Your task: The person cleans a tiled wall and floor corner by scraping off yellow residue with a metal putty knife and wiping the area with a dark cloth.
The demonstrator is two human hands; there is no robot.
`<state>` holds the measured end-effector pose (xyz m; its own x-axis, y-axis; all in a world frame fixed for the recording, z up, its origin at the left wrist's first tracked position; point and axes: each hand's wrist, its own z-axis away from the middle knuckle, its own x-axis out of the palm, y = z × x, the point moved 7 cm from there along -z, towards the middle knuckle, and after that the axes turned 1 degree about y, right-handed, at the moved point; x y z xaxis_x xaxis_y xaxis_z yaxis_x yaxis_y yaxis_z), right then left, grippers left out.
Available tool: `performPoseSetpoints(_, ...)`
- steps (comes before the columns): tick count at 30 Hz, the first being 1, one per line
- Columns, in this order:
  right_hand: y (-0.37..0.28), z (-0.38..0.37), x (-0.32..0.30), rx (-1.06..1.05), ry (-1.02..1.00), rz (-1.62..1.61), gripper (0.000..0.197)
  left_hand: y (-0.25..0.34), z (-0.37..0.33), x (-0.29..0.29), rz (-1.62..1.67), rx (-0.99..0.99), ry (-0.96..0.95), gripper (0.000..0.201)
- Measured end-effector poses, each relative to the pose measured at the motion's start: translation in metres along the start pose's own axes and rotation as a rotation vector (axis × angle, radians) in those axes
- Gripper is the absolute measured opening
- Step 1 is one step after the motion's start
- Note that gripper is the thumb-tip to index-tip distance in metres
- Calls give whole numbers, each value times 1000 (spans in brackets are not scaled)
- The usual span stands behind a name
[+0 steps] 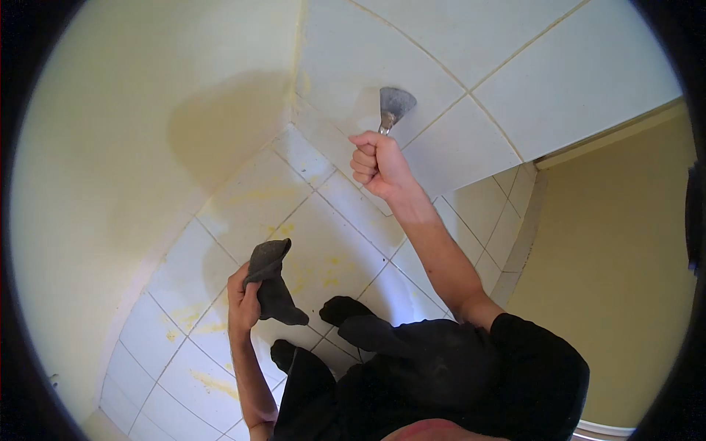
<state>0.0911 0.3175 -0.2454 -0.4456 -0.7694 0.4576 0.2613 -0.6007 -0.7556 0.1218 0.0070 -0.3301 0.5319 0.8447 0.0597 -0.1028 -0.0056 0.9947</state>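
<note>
My right hand (pixel 379 163) is closed in a fist around the handle of a putty knife. The wide grey metal blade (pixel 396 104) of the putty knife points up and away, in front of the white wall tiles (pixel 434 44); whether it touches them I cannot tell. Lower and to the left, my left hand (pixel 243 298) grips a dark grey cloth (pixel 273 283), which hangs in folds over the floor. Most of the knife's handle is hidden inside my fist.
Yellow smears (pixel 213 384) and crumbs mark the white floor tiles (pixel 173 375). A cream wall (pixel 95 184) rises on the left, and a beige surface (pixel 603 257) lies to the right. My feet, in black socks (pixel 343 310), stand on the tiles below my hands.
</note>
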Motion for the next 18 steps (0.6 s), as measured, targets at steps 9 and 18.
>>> performPoseSetpoints(9,-3,5,-3,28,25,27,52,0,-4,3,19,35,16,29)
performPoseSetpoints(18,-4,7,-4,52,-6,50,52,-1,-6,2,-27,12,-9,32)
